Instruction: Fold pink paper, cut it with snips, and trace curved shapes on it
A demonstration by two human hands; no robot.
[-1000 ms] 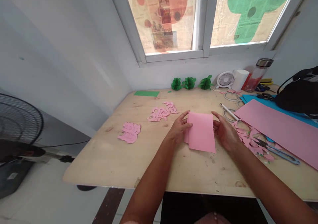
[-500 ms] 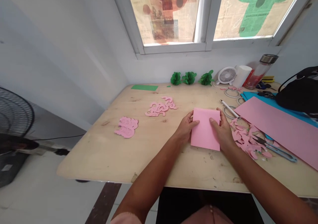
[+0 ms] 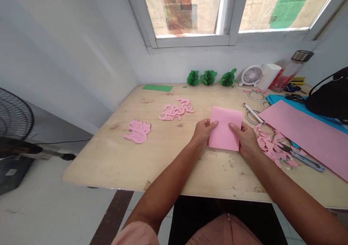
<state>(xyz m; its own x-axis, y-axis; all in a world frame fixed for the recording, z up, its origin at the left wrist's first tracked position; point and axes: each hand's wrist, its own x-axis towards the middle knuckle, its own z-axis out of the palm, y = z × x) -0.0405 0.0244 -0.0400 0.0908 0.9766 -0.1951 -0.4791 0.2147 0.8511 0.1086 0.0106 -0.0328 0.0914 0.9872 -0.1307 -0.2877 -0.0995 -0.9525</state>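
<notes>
A pink rectangle of paper [image 3: 225, 134] is held upright-tilted above the front of the table. My left hand [image 3: 204, 131] grips its left edge, thumb on the face and fingers behind. On the right edge, my right hand [image 3: 244, 138] pinches it the same way. Whether the paper is one sheet or folded layers, I cannot tell. Beside my right hand lie pink paper scraps [image 3: 268, 143] and scissors [image 3: 301, 157] with light blue handles. To the left are curled pink cutouts [image 3: 174, 111] and a stack of scalloped pink cutouts [image 3: 138, 132].
Three green paper ornaments [image 3: 208, 78] stand along the wall, near a small white fan [image 3: 251, 75] and a bottle [image 3: 292, 71]. At right lie a large pink sheet [image 3: 307, 136], blue sheets [image 3: 274, 99], a white pen [image 3: 252, 112] and a black bag [image 3: 328, 100]. A green strip [image 3: 157, 88] lies at the back left.
The pink paper is tilted a little differently, and both thumbs have shifted slightly on it. Both hands keep their hold. The camera view has dipped a little.
</notes>
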